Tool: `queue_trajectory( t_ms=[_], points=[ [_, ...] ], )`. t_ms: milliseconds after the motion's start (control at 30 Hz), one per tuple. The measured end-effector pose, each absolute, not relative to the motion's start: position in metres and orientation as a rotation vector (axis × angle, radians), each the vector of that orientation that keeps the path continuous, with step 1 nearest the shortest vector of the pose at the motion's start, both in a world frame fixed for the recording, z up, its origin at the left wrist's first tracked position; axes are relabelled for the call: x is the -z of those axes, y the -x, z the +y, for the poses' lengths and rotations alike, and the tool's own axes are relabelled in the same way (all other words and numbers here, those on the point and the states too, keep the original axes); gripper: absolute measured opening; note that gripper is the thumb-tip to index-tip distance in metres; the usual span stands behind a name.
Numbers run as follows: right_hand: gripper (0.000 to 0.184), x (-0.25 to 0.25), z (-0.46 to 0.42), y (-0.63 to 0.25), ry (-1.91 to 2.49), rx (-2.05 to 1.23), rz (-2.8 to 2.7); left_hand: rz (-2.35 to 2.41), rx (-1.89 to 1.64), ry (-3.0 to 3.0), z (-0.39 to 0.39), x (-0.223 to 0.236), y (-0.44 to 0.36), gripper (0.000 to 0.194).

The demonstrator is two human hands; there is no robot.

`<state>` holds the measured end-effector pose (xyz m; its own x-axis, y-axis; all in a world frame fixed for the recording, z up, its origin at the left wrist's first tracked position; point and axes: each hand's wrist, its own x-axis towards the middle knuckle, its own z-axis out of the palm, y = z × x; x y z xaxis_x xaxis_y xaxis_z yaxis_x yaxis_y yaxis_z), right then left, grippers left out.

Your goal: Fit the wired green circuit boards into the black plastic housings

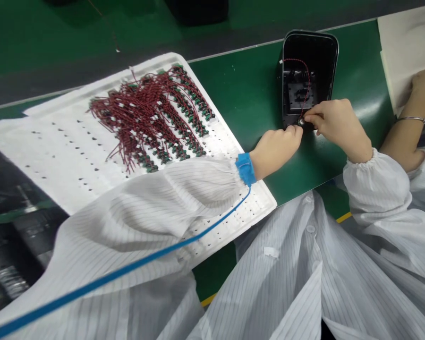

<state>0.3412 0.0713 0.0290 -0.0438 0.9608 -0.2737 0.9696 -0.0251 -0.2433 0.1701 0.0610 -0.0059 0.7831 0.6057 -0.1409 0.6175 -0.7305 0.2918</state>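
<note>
A black plastic housing (310,45) lies on the green bench with its open side up. A small round silvery part (301,122) sits at its near end, trailing a twisted red wire (309,78) whose white connector (281,61) rests at the left rim. My left hand (278,150) is closed over the near edge of the housing, fingertips right beside the round part. From the right, my right hand (335,125) pinches at the round part with thumb and forefinger. The fingertips partly cover the contact.
To the left, a white foam tray (63,156) holds rows of small green boards with bundled red wires (145,113). A blue wrist strap and its cord (198,234) run across my left sleeve. At right, another person's arm (407,118) rests near pale sheets (407,42).
</note>
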Motion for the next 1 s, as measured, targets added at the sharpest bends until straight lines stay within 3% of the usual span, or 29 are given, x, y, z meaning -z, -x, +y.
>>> queue_trajectory(
  t_ms=[333,700,1000],
  points=[
    [0.017,-0.022,0.088,-0.32,-2.117,0.305,1.942,0.961,0.084,-2.621,0.065,0.006,-0.17,0.037],
    [0.027,-0.028,0.06,-0.347,-2.397,0.803,2.166,1.063,0.214,-2.607,0.091,-0.001,-0.172,0.033],
    [0.032,0.006,0.03,-0.416,-2.69,0.321,2.361,0.85,0.118,-2.726,0.17,0.003,-0.221,0.03]
  ],
)
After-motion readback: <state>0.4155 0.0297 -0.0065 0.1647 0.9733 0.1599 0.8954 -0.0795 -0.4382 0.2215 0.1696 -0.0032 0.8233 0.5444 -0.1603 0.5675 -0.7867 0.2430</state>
